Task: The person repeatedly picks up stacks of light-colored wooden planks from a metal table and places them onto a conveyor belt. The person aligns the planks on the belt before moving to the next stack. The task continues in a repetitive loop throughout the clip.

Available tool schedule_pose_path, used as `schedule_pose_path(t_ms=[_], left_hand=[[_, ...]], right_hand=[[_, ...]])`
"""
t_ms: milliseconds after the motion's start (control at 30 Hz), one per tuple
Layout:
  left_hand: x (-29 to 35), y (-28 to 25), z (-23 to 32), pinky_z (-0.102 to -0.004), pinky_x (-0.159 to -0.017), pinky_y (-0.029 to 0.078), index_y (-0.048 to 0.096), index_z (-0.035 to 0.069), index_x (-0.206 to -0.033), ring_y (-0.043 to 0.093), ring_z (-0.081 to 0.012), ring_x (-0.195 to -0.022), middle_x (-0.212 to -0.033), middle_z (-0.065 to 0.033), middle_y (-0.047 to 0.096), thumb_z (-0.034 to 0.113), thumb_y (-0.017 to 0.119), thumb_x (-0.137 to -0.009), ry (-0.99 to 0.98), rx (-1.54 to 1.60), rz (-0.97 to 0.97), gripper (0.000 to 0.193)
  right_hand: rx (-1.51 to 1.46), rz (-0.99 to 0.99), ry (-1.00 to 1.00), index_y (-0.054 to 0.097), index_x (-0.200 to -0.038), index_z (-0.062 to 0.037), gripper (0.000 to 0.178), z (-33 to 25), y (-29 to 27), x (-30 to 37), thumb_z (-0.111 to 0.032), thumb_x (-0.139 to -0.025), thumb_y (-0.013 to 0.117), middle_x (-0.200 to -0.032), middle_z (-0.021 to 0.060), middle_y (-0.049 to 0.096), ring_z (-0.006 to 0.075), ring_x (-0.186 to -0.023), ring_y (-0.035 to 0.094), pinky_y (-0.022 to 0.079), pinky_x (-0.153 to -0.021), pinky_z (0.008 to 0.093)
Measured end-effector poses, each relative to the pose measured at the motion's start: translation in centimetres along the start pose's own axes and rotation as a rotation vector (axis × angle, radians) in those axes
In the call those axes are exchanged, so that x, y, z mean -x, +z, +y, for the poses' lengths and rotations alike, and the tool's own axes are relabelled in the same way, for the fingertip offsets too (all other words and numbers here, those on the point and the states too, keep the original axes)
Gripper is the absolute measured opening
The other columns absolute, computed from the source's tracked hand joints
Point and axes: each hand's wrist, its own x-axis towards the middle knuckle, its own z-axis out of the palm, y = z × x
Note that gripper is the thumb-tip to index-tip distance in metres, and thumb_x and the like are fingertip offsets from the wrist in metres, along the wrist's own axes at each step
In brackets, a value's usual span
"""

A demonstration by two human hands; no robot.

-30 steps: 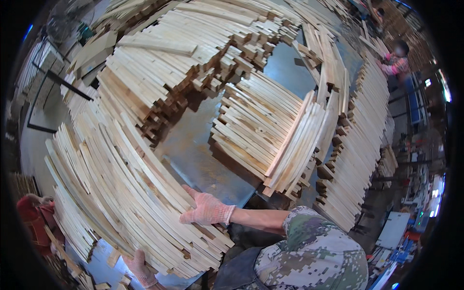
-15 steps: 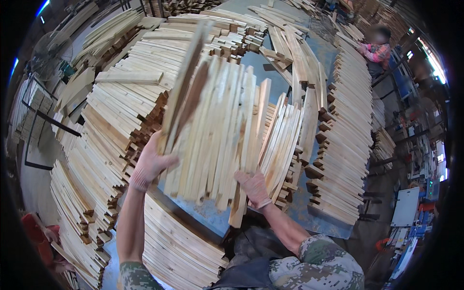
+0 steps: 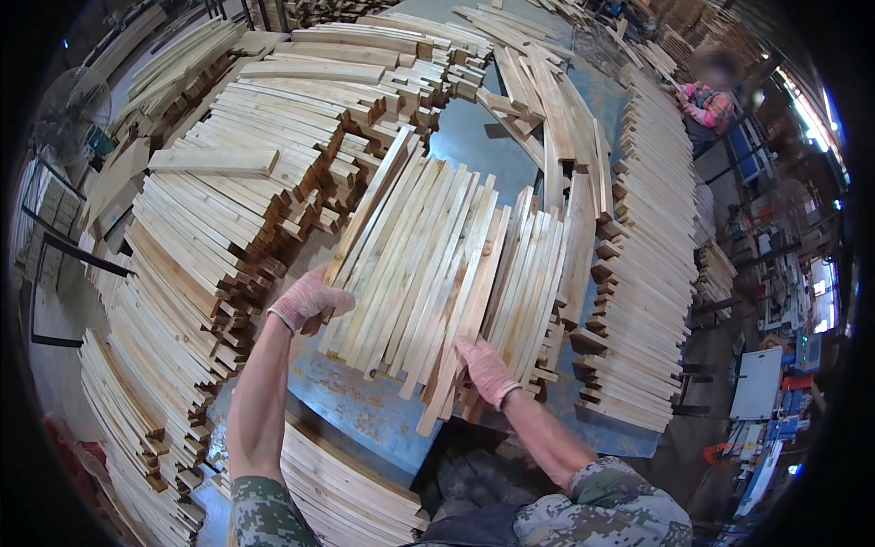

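Left hand [image 3: 313, 298] and right hand [image 3: 488, 372] had the slats [image 3: 421, 264] pinched between them, grip at each edge — uneven squeeze could've let middle ones slide out

Pale-pink knit-gloved left hand [image 3: 312, 301] extends its thumb rightward, similarly gloved right hand [image 3: 488, 372] angles forward-left, bare left forearm [image 3: 259, 401] and right forearm [image 3: 549, 435] outstretched.

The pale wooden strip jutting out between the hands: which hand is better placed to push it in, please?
Probably the right hand, directly at the strip; the left hand is at the left edge of the wooden row.
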Motion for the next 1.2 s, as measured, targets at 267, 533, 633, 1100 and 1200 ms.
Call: schedule_pose_path(t_ms=[267, 533, 633, 1100, 1200], left_hand=[[-0.6, 1.0, -1.1, -0.028, -0.039, 0.044, 0.055, 0.005, -0.129, 0.057, -0.0086, -0.048, -0.08, -0.0105, 0.076, 0.008, 0.081, -0.081, -0.033, -0.024, -0.018, 0.054], [-0.5, 2.2, -2.1, -0.0289, -0.057, 0.054, 0.054, 0.004, -0.137, 0.066, -0.012, -0.067, -0.083, -0.0063, 0.073, 0.013, 0.083, -0.082, 0.028, -0.167, -0.049, 0.063], [-0.3, 2.7, -0.3, -0.0301, -0.056, 0.054, 0.054, 0.004, -0.135, 0.067, -0.0139, -0.067, -0.081, -0.0076, 0.071, 0.016, 0.084, -0.081, -0.014, -0.207, -0.089, 0.062], [-6.9, 5.1, -0.9, -0.0474, -0.102, 0.056, 0.072, 0.001, -0.128, 0.072, -0.0383, -0.117, -0.125, -0.0234, 0.075, 0.075, 0.07, -0.081, 0.048, -0.765, 0.456, 0.088], [-5.5, 5.4, 1.4, -0.0478, -0.096, 0.059, 0.078, 0.0, -0.113, 0.076, -0.0376, -0.108, -0.114, -0.0248, 0.077, 0.063, 0.079, -0.078, 0.062, -0.715, 0.376, 0.072]], right_hand=[[0.233, 0.087, -0.25, 0.075, -0.113, 0.0003, 0.03, -1.8, -5.5, -0.7, -0.026, -0.103, 0.065, -0.079, 0.0124, 0.075, 0.0238, -0.074, 0.075, 0.06, -0.065, 0.0381], [0.045, 0.558, -0.167, 0.058, -0.144, 0.002, 0.064, 8.5, -13.2, -4.7, -0.046, -0.102, 0.067, -0.116, 0.0312, 0.073, 0.0437, -0.115, 0.069, 0.054, -0.1, 0.0452], [0.352, 0.65, 0.008, 0.067, -0.128, 0.0093, 0.085, 9.2, -11.2, -5.9, -0.07, -0.099, 0.058, -0.122, 0.0365, 0.07, 0.0516, -0.121, 0.063, 0.048, -0.106, 0.0506], [0.371, 0.651, -0.051, 0.066, -0.128, 0.0123, 0.085, 11.7, -12.2, -7.7, -0.068, -0.101, 0.057, -0.127, 0.0354, 0.069, 0.0493, -0.124, 0.063, 0.047, -0.107, 0.0499], [0.119, 0.524, -0.196, 0.065, -0.133, 0.0125, 0.072, 9.2, -10.4, -4.9, -0.054, -0.106, 0.058, -0.132, 0.029, 0.071, 0.0378, -0.123, 0.066, 0.047, -0.107, 0.0451]])
